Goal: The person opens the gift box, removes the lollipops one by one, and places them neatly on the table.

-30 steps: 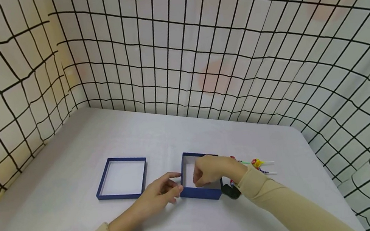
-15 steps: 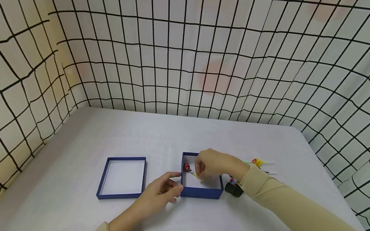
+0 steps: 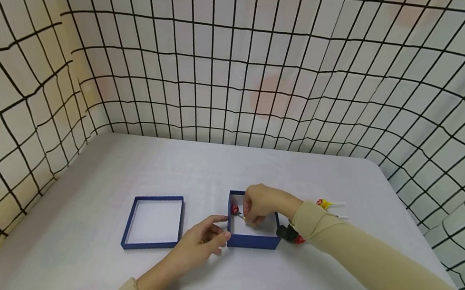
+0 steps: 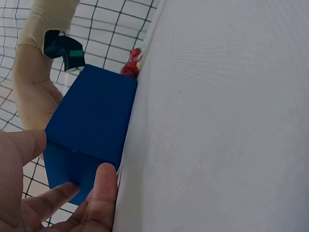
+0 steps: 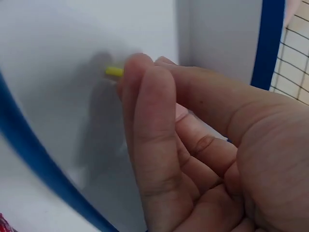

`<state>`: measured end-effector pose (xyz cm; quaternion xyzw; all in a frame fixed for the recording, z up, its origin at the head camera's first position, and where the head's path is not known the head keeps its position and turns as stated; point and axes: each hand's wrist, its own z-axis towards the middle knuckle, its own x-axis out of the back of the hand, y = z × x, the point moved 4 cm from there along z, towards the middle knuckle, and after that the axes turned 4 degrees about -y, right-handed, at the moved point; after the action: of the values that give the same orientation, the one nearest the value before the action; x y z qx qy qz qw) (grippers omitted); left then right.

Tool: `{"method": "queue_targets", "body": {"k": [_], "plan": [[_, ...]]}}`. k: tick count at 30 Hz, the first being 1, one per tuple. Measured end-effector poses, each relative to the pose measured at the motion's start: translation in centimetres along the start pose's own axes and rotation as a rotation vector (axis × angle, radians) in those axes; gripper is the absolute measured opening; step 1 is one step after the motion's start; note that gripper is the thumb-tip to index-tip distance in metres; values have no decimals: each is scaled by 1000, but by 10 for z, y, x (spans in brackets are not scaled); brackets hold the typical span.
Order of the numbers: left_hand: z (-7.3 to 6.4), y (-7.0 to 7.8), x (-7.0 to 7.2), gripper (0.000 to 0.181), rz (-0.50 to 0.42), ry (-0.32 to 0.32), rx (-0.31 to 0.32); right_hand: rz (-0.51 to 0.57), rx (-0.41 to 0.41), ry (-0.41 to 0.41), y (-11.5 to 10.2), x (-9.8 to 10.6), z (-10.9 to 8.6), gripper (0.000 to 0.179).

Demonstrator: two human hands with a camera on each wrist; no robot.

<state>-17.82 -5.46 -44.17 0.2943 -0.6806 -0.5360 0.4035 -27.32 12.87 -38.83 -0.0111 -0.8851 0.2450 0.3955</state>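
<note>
A blue box with a white inside stands uncovered in front of me. Inside it, a lollipop with a red wrapped head lies by the left wall. My right hand reaches into the box and pinches its stick; in the right wrist view the stick's yellow end pokes out beyond the fingertips. At the box's left side is my left hand, fingers loosely bent. In the left wrist view its fingers touch the outer wall of the box.
To the left lies a shallow blue-rimmed lid, white side up. More lollipops lie right of the box, one with a yellow and red head, another red one partly behind the right wrist's black strap. Black wire grid surrounds the white table.
The right hand has moved back slightly inside the box, and the red-headed lollipop, earlier hidden by it, has come into sight. The left hand stays at the box's side.
</note>
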Motion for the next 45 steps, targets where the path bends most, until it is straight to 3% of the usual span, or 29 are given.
{"method": "queue_targets", "body": {"k": [16, 22, 33, 45], "plan": [[1, 1, -3, 53, -29, -9, -10, -158, -54, -24, -5, -7, 6, 25], [3, -1, -3, 53, -9, -3, 12, -198, -22, -25, -4, -1, 2, 25], [1, -1, 0, 53, -24, 4, 0, -167, 65, -25, -2, 7, -8, 25], [2, -2, -1, 53, -48, 3, -9, -20, 180, 2, 6, 30, -27, 13]]}}
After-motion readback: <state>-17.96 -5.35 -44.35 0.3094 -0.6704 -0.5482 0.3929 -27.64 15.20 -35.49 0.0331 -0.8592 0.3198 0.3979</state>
